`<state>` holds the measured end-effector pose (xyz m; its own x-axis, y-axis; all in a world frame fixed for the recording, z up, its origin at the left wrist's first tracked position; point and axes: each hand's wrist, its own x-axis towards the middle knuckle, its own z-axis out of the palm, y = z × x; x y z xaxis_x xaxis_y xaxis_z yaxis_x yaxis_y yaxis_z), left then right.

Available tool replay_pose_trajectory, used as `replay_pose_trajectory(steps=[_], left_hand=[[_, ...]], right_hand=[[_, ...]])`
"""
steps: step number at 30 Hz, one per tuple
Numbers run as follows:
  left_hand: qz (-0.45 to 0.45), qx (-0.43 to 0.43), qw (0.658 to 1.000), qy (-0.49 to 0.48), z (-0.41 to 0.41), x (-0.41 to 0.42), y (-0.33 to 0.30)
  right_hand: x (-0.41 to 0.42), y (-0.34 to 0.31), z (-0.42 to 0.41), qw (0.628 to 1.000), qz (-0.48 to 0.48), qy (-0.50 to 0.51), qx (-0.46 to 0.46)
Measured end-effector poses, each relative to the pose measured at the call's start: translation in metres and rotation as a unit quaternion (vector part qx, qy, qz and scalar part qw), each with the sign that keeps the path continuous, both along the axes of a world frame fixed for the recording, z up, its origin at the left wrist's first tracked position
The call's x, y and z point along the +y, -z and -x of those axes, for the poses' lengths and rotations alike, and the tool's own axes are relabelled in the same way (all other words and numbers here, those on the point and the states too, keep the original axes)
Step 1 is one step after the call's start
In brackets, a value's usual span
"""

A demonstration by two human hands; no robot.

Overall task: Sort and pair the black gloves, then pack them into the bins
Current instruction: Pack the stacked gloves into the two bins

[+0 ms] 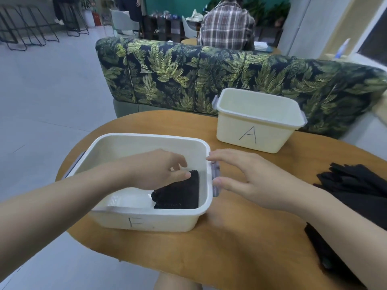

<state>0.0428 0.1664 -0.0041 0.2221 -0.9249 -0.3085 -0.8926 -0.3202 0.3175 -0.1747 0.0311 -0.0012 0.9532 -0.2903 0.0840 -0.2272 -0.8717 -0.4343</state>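
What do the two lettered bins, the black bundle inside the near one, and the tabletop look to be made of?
Bin F and bin A: likely moulded plastic, cream, smooth with a slight sheen and rounded rims. Black bundle: knit fabric, matte, with a visible dotted weave. Table: wood or wood-look laminate, tan, satin; which one cannot be told.

We seem to be in an office lounge or café-style common room. Beyond our fingertips (186, 174), past the round wooden table (240, 243), runs a sofa (188, 78) upholstered in a green palm-leaf print. Farther off still, a person in a plaid shirt (226, 26) sits with their back to us at another table, before a teal wall with potted plants (270, 11). Away to the left of the fingers, black wire-frame stools (31, 28) stand on pale floor tiles.
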Motion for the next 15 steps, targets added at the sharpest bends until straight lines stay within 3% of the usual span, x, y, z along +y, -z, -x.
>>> replay_pose_trajectory(steps=[3, 7, 15], left_hand=[[0.040, 0.050, 0.998, -0.001, 0.038, 0.005, -0.023], [0.023, 0.047, 0.999, 0.005, 0.080, 0.005, -0.017], [0.063, 0.073, 0.995, 0.000, 0.151, -0.003, -0.004]], right_hand=[[0.006, -0.017, 0.058, 0.998, 0.011, 0.059, -0.029], [0.021, -0.028, 0.153, 0.985, 0.020, 0.157, -0.068], [0.025, 0.001, 0.282, 0.952, 0.019, 0.291, -0.096]])
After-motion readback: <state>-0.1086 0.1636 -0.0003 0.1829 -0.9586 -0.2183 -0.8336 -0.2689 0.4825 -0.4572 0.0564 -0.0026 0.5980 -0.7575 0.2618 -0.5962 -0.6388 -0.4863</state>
